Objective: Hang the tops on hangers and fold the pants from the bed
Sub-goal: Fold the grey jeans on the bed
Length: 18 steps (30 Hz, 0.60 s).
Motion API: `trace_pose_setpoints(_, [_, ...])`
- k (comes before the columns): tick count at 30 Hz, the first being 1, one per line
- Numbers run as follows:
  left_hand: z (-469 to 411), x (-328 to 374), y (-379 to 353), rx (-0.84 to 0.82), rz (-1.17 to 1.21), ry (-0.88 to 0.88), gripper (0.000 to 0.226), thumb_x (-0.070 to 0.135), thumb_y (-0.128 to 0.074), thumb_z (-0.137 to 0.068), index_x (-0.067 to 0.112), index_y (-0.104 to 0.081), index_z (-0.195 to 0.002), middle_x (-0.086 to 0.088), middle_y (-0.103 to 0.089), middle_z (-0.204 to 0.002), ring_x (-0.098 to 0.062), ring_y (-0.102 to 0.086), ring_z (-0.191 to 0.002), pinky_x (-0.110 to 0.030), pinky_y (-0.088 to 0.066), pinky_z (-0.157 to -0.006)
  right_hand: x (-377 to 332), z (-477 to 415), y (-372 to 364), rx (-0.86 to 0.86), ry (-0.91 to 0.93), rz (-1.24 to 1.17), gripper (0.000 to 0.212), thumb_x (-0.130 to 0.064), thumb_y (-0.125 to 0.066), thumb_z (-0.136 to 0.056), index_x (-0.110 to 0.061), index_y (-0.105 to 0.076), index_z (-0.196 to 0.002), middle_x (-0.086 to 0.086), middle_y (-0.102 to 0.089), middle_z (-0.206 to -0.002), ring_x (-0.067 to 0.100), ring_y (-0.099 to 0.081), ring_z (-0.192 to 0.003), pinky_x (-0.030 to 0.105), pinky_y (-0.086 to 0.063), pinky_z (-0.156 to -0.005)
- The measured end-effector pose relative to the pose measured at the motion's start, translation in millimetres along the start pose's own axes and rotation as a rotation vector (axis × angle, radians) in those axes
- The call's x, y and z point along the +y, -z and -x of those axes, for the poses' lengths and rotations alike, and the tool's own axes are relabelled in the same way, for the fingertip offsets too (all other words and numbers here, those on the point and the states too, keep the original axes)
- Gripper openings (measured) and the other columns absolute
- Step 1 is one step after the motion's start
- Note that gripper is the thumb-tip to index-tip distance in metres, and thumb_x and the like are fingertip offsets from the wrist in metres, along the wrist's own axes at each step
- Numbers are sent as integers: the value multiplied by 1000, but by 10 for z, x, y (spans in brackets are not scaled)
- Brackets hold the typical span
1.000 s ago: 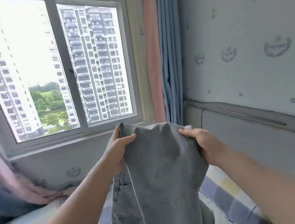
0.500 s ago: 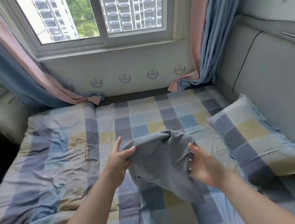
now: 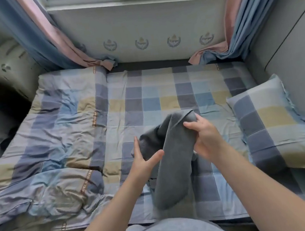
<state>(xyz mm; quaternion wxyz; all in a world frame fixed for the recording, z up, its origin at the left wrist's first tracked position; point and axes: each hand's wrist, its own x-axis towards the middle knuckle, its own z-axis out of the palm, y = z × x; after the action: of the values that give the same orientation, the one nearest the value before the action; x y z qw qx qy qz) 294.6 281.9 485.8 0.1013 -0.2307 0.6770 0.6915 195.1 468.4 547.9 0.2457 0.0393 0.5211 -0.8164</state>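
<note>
Item: grey pants (image 3: 173, 151), one pair, centre of the frame, held up over the checked bed (image 3: 164, 94), the cloth doubled over at the top and hanging in a long fold toward the lower centre. Left hand (image 3: 144, 161): forearm enters from the lower left, fingers pointing up along the left edge of the cloth, thumb laid across its front, so the cloth is pinched between them. Right hand (image 3: 207, 139): forearm enters from the lower right, fingers curled round the upper right of the fold, thumb on top (a firm grasp). Surroundings: checked pillow (image 3: 275, 125) at the right of the frame; rumpled quilt (image 3: 46, 147) at the left; pink-and-blue curtains (image 3: 41, 33) in both upper corners.
</note>
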Motion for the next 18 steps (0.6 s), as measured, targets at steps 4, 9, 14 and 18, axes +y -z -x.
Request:
trace_pose_setpoints(4, [96,-76,-199,-114,-106,-72,134,60,-88,-63,59,15,-148,50,-34,-137,28,-46,-112,-8,-48,-86,-76,-4,-114,62,2,-93,26,4,-43,-100,0,-62,-118,16,-73,-103,24,-73,-92,33,-60,-75])
trace_pose_setpoints(9, [-13,-29,-267,-39,-248,-110,89,14,-71,-90,33,-17,-158,2,-74,-88,-19,-71,-86,-37,-55,-78,-171,26,-92,54,-14,-229,28,-2,-43,-102,-5,-62,-122,13,-73,-108,25,-71,-99,34,-60,-82])
trace_pose_setpoints(14, [-192,224,-109,48,41,-42,29,8,-66,-95,24,-64,-119,-3,-76,-95,-19,-73,-87,-28,-59,-70,-70,143,218,30,-110,183,50,-30,-59,-96,-28,-48,-144,-4,-53,-147,18,-46,-139,56,-37,-112])
trace_pose_setpoints(18, [-315,395,-122,157,210,85,28,3,-58,-99,25,-59,-115,-12,-66,-105,-24,-68,-83,-34,-58,-62,259,378,238,-35,-320,509,99,-61,-76,-70,-41,-27,-153,-11,-36,-154,16,-40,-139,57,-39,-109])
